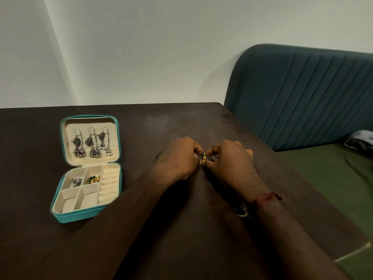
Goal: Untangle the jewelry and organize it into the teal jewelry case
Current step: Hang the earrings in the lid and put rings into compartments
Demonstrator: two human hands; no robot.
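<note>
Left hand (177,158), right hand (232,161) pinch gold jewelry (204,158) over table (161,229).

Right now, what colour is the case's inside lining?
Cream lining, teal case outside; head view shows it best.

Case (86,216) left on table (181,122), hands right (ring (241,211) beside right wrist)

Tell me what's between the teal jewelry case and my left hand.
Nothing: the head view shows only bare dark table between the teal jewelry case and your left hand, which pinches a small gold piece.
</note>
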